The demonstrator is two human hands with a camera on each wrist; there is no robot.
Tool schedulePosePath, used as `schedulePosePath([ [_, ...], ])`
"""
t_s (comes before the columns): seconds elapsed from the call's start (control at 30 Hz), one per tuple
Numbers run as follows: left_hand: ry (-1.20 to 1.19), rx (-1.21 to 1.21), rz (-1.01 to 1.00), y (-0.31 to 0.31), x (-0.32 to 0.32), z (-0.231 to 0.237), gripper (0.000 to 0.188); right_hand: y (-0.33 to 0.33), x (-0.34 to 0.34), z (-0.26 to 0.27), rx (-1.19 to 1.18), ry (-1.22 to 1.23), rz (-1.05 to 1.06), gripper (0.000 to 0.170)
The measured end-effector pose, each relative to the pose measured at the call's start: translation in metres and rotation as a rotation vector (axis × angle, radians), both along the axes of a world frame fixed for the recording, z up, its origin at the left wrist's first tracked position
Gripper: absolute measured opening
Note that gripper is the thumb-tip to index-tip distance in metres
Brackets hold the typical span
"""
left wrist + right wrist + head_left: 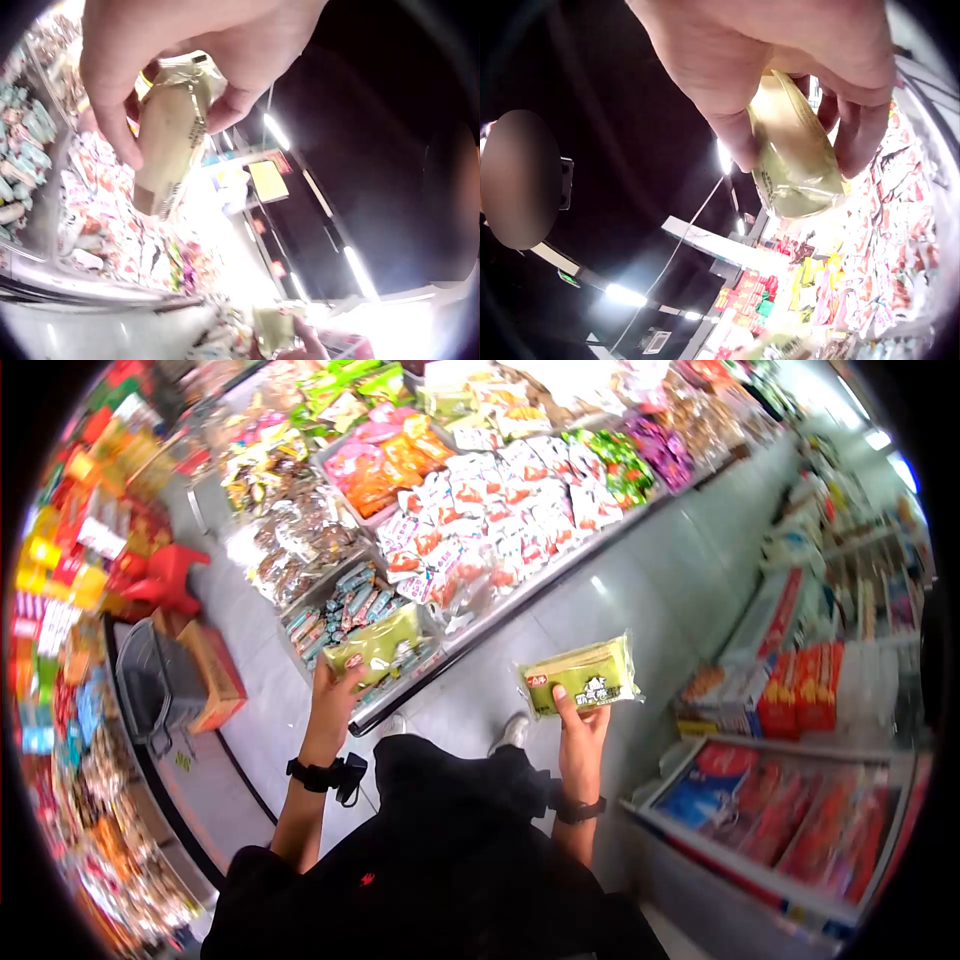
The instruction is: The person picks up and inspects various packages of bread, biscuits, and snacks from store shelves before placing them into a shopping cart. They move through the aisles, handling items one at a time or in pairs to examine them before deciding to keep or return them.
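Note:
In the head view the left hand (pixel 336 700) grips a green packet (pixel 377 644) above a bin of blue-wrapped sweets (pixel 352 600). The left wrist view has that hand (pixel 195 45) pinching the packet (pixel 171 135) between thumb and fingers. Out over the floor, the right hand (pixel 582 735) holds a second green packet (pixel 580 676) with dark printing, thumb across its face. Seen from the right wrist, fingers and thumb of this hand (pixel 787 60) curl round the clear-ended packet (pixel 795 150).
Beyond the hands stretches a display of white-and-red packets (pixel 500 510), with orange bags (pixel 395 455) behind. A glass-topped case (pixel 780 810) stands at right. At left are a grey basket (pixel 160 670), a cardboard box (pixel 215 675) and a red stool (pixel 170 580).

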State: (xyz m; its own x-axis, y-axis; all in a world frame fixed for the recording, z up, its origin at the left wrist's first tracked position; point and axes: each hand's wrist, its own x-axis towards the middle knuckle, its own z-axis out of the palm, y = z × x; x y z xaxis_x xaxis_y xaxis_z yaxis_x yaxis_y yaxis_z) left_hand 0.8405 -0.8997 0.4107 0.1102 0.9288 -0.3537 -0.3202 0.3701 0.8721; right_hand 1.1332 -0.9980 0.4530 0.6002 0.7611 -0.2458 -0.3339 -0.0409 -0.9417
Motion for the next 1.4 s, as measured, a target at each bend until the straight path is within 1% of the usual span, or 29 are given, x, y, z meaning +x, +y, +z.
schedulePosePath([
  [0.07, 0.054, -0.011, 0.229, -0.014, 0.015, -0.002, 0.043, 0.003, 0.044, -0.001, -0.033, 0.023, 0.087, 0.046],
  [0.1, 0.132, -0.034, 0.365, -0.027, 0.025, -0.010, 0.040, 0.000, 0.066, -0.003, -0.019, 0.046, 0.108, 0.046],
  [0.17, -0.021, -0.077, 0.486, -0.050, 0.043, -0.015, 0.036, 0.004, 0.108, -0.006, 0.075, -0.017, 0.240, 0.043],
  [0.2, -0.066, -0.110, 0.484, -0.060, 0.054, -0.012, 0.031, 0.008, 0.125, -0.006, 0.071, -0.083, 0.260, 0.037],
  [0.23, -0.060, -0.103, 0.518, -0.067, 0.070, -0.005, 0.031, 0.013, 0.144, -0.013, 0.077, -0.073, 0.293, 0.037],
  [0.3, -0.123, -0.105, 0.452, -0.077, 0.099, 0.011, 0.027, 0.025, 0.177, -0.038, -0.012, -0.176, 0.399, 0.033],
  [0.33, -0.118, -0.084, 0.401, -0.079, 0.119, 0.026, 0.029, 0.034, 0.188, -0.044, -0.007, -0.191, 0.433, 0.029],
  [0.37, -0.109, -0.075, 0.429, -0.078, 0.132, 0.028, 0.029, 0.045, 0.194, -0.049, 0.003, -0.181, 0.461, 0.029],
  [0.43, -0.080, -0.155, 0.370, -0.072, 0.155, 0.028, 0.033, 0.065, 0.205, -0.055, -0.001, -0.150, 0.471, 0.034],
  [0.47, -0.074, -0.171, 0.379, -0.067, 0.169, 0.032, 0.027, 0.076, 0.207, -0.055, 0.002, -0.149, 0.484, 0.034],
  [0.53, -0.040, -0.206, 0.422, -0.048, 0.183, 0.027, 0.026, 0.102, 0.209, -0.053, 0.107, -0.131, 0.429, 0.049],
  [0.57, -0.002, -0.248, 0.452, -0.036, 0.189, 0.024, 0.025, 0.113, 0.210, -0.048, 0.105, -0.144, 0.434, 0.049],
  [0.63, -0.008, -0.176, 0.454, -0.005, 0.194, 0.016, 0.028, 0.132, 0.216, -0.028, 0.177, -0.190, 0.401, 0.065],
  [0.7, -0.023, -0.088, 0.369, 0.043, 0.190, 0.002, 0.036, 0.155, 0.233, -0.014, 0.182, -0.245, 0.413, 0.066],
  [0.77, -0.052, 0.038, 0.425, 0.099, 0.198, 0.008, 0.034, 0.186, 0.247, 0.001, 0.203, -0.295, 0.415, 0.068],
  [0.83, 0.086, 0.209, 0.354, 0.154, 0.201, 0.019, 0.031, 0.211, 0.268, 0.015, 0.137, -0.423, 0.390, 0.064],
  [0.87, 0.044, 0.250, 0.362, 0.177, 0.206, 0.032, 0.030, 0.226, 0.275, 0.024, 0.110, -0.405, 0.364, 0.054],
  [0.9, 0.004, 0.300, 0.370, 0.204, 0.211, 0.045, 0.030, 0.244, 0.281, 0.030, 0.104, -0.418, 0.368, 0.054],
  [1.0, 0.087, 0.251, 0.371, 0.267, 0.220, 0.073, 0.027, 0.289, 0.288, 0.044, 0.118, -0.360, 0.300, 0.037],
  [1.03, 0.045, 0.303, 0.362, 0.291, 0.222, 0.066, 0.025, 0.303, 0.290, 0.044, 0.113, -0.363, 0.311, 0.037],
  [1.1, 0.047, 0.348, 0.359, 0.326, 0.235, 0.056, 0.035, 0.330, 0.295, 0.036, 0.134, -0.442, 0.487, 0.033],
  [1.13, 0.166, 0.280, 0.289, 0.345, 0.239, 0.049, 0.037, 0.342, 0.294, 0.033, 0.056, -0.402, 0.536, 0.034],
  [1.17, 0.285, 0.212, 0.221, 0.366, 0.242, 0.039, 0.039, 0.356, 0.293, 0.026, 0.054, -0.397, 0.550, 0.034],
  [1.2, 0.269, 0.216, 0.186, 0.385, 0.244, 0.025, 0.041, 0.370, 0.293, 0.015, 0.046, -0.426, 0.602, 0.033],
  [1.23, 0.278, 0.207, 0.197, 0.392, 0.250, 0.029, 0.041, 0.384, 0.292, 0.008, 0.040, -0.455, 0.655, 0.033],
  [1.27, 0.279, 0.182, 0.200, 0.401, 0.256, 0.034, 0.042, 0.396, 0.287, 0.004, 0.026, -0.320, 0.639, 0.034],
  [1.3, 0.286, 0.158, 0.206, 0.411, 0.259, 0.039, 0.042, 0.411, 0.288, -0.004, 0.027, -0.303, 0.655, 0.034],
  [1.33, 0.253, 0.221, 0.237, 0.426, 0.259, 0.026, 0.042, 0.425, 0.288, -0.015, 0.021, -0.359, 0.661, 0.035],
  [1.4, 0.322, 0.195, 0.261, 0.451, 0.260, 0.024, 0.043, 0.455, 0.292, -0.037, 0.011, -0.426, 0.701, 0.037],
])
